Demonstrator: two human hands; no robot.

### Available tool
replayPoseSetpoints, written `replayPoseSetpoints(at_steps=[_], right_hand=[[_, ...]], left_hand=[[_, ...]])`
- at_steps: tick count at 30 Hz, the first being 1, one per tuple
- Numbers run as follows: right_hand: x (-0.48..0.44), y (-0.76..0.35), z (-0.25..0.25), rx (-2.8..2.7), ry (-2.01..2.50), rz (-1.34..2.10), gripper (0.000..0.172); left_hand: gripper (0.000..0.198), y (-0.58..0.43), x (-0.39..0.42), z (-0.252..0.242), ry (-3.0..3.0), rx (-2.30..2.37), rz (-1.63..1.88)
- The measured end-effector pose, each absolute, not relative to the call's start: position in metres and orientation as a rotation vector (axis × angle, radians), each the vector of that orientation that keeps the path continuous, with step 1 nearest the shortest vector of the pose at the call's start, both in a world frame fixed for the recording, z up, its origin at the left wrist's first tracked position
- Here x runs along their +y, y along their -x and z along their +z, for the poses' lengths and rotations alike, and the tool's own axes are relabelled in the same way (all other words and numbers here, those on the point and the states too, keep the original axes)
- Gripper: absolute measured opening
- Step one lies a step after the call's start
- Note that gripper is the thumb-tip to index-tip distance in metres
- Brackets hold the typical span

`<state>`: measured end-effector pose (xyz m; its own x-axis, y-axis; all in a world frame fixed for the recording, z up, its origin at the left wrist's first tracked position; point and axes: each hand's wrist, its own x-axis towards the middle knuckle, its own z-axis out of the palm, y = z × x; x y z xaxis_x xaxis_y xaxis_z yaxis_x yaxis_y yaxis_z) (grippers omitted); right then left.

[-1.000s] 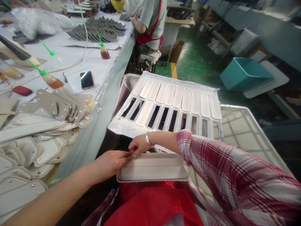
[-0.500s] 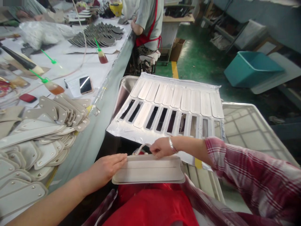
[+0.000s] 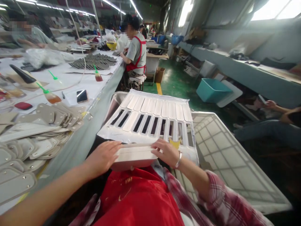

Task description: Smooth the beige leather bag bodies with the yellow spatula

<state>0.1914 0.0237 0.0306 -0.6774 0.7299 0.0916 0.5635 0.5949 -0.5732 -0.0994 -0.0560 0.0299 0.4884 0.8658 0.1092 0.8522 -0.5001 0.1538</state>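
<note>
Across my lap, over a red apron (image 3: 138,201), lies a long cream leather-like piece (image 3: 136,157), boxy and with a seam along it. The fingers of my left hand (image 3: 103,157) wrap over its left end. At its right end my right hand (image 3: 166,152) grips the upper edge with bent fingers. Just beyond is a white slotted board (image 3: 110,133). Its far row holds several narrow cream strips (image 3: 158,108) side by side. One more cream strip (image 3: 130,121) lies in the nearer row, among dark open slots.
Beige pieces with metal studs (image 3: 44,146) are heaped on the left table, near glue bottles (image 3: 53,98) and a phone (image 3: 82,96). A white crate (image 3: 225,150) stands at right, a teal bin (image 3: 213,91) beyond. A co-worker (image 3: 137,51) sits ahead; another person's hand (image 3: 271,104) shows far right.
My view has tilted up. The right hand has moved from the strap-like loop behind the piece to the piece's right end. The cream piece has turned, showing more of its underside.
</note>
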Motion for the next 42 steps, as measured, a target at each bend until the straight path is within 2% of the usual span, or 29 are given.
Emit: replayPoseSetpoints(at_steps=[4,8,11,18,23,31,32,34,36,40,42], right_hand=[[-0.028,-0.203,0.000,-2.358,1.069,0.450,0.016],[-0.041,-0.197,-0.018,-2.295,1.106,0.230,0.015],[-0.041,-0.197,-0.019,-2.348,1.077,0.155,0.018],[-0.040,-0.196,-0.013,-2.419,1.204,0.177,0.022],[-0.041,-0.187,-0.012,-2.391,1.318,0.131,0.017],[-0.040,-0.172,-0.002,-2.291,1.714,0.127,0.010],[-0.039,-0.172,0.001,-2.256,1.784,0.142,0.015],[-0.034,-0.175,0.004,-2.181,1.930,0.221,0.031],[-0.029,-0.181,0.004,-2.134,2.054,0.431,0.036],[-0.024,-0.186,-0.004,-1.877,2.100,1.272,0.043],[-0.025,-0.181,-0.008,-1.748,2.046,1.532,0.047]], left_hand=[[0.030,0.031,-0.070,0.009,-2.496,1.435,0.602],[0.017,0.002,-0.070,-0.007,-2.488,1.449,0.660],[0.018,0.005,-0.067,-0.008,-2.515,1.395,0.665],[0.017,0.004,-0.062,-0.004,-2.431,1.459,0.635],[0.014,-0.002,-0.057,-0.004,-2.348,1.536,0.628],[0.011,-0.013,-0.049,0.014,-2.309,1.811,0.313],[0.011,-0.013,-0.046,0.016,-2.292,1.822,0.264],[0.010,-0.011,-0.039,0.019,-2.235,1.770,0.173],[0.008,-0.008,-0.032,0.021,-2.168,1.693,0.114],[0.009,-0.002,-0.023,0.022,-2.083,1.634,0.072],[0.009,-0.001,-0.022,0.022,-2.066,1.631,0.069]])
